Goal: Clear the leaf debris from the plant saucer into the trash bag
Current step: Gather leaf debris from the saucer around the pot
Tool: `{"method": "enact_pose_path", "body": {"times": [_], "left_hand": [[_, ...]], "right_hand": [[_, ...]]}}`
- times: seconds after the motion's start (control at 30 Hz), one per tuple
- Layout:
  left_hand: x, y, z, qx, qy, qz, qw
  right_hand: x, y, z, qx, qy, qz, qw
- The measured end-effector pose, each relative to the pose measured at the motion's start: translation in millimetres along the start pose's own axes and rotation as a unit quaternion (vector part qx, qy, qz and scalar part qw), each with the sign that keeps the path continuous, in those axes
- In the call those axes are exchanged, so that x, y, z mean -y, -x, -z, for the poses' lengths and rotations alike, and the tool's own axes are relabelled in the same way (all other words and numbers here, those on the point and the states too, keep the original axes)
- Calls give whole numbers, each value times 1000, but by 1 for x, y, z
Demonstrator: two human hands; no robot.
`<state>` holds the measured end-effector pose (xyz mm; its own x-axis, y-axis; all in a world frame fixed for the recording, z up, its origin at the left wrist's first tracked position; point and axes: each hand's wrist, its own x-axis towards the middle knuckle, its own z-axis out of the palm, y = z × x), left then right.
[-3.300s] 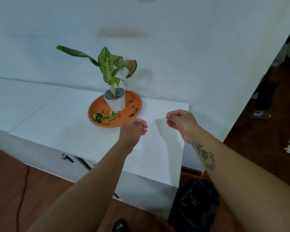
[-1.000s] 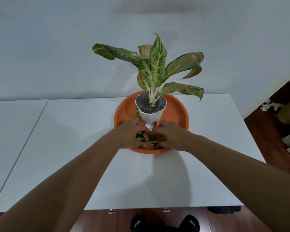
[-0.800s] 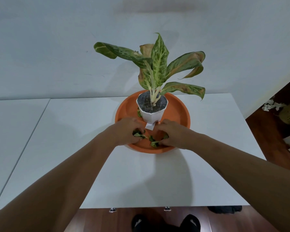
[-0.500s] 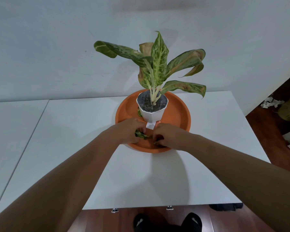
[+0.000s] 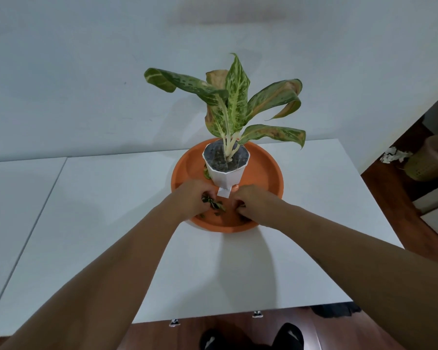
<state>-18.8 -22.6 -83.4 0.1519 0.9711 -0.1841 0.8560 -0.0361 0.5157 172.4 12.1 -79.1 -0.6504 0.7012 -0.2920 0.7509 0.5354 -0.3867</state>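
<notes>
An orange saucer sits on the white cabinet top with a white pot and its spotted green plant in it. Both hands rest in the saucer's near part. My left hand is closed around a bunch of green leaf scraps that stick out from its fingers. My right hand is curled over more scraps, mostly hidden under it. A small scrap lies beside the pot on the left. A strip of the black trash bag shows below the cabinet's front edge, right.
A white wall stands right behind the plant. The plant's leaves overhang the saucer above my hands. Brown wood floor lies to the right, with a woven basket and crumpled paper on it. My shoes show at the bottom.
Over the last second both hands raked the loose scraps together in the saucer's front and closed on them. Before that I stepped from the cabinet's corner to face the plant.
</notes>
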Motion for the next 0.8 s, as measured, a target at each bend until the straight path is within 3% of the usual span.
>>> {"method": "enact_pose_path", "body": {"times": [0.07,0.13,0.27,0.4,0.5,0.57,0.63,0.7,0.8], "left_hand": [[-5,3,0,-29,67,28,997],[-7,4,-2,-48,139,66,987],[-8,8,-6,-92,342,152,923],[-13,12,-10,-117,515,176,831],[-21,18,-15,-130,626,189,745],[-27,23,-17,-135,699,193,675],[-30,27,-21,-145,738,201,628],[-32,29,-24,-149,753,204,607],[-35,30,-25,-145,757,197,605]], "right_hand": [[-1,1,3,-75,-114,-57,989],[-2,4,5,-146,-264,-124,945],[-3,10,-2,-154,-531,-219,804],[9,14,-8,-170,-733,-204,626],[17,19,-9,-184,-807,-176,533],[20,22,-11,-189,-833,-171,490],[22,23,-12,-194,-850,-170,459],[26,24,-12,-195,-861,-161,442],[28,25,-9,-198,-866,-153,434]]}}
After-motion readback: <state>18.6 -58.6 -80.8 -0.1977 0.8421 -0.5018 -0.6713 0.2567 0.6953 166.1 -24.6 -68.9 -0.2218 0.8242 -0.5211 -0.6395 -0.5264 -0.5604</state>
